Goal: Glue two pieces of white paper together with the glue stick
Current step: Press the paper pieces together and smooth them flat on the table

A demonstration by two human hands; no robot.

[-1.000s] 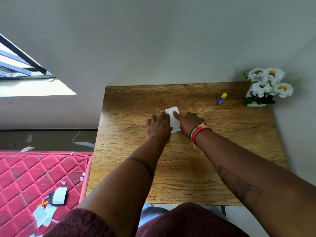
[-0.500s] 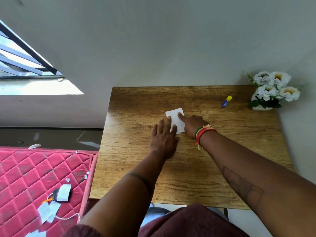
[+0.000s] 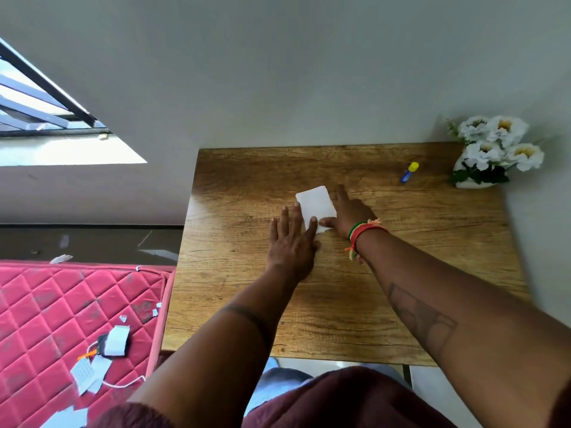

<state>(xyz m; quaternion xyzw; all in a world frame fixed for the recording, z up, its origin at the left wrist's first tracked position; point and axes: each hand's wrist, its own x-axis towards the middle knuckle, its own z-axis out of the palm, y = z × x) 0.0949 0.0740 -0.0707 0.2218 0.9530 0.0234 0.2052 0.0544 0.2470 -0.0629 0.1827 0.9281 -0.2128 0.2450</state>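
A small white paper (image 3: 315,203) lies flat on the wooden table (image 3: 340,304), near its middle. My left hand (image 3: 292,240) rests flat with spread fingers on the paper's near left corner. On the paper's right edge lies my right hand (image 3: 349,213), fingers apart, thumb on the near corner; a coloured bracelet is on that wrist. I cannot tell whether one sheet or two stacked sheets lie there. The glue stick (image 3: 408,172), blue with a yellow cap, lies apart at the far right of the table, out of both hands.
A white pot of white flowers (image 3: 491,149) stands in the table's far right corner by the wall. Left of the table is a red quilted mattress (image 3: 61,319) with paper scraps and a cable. A grey wall runs behind the table.
Both hands have slid toward me along the paper, uncovering more of it. My right hand has shifted to the paper's right edge. The view has moved a little.
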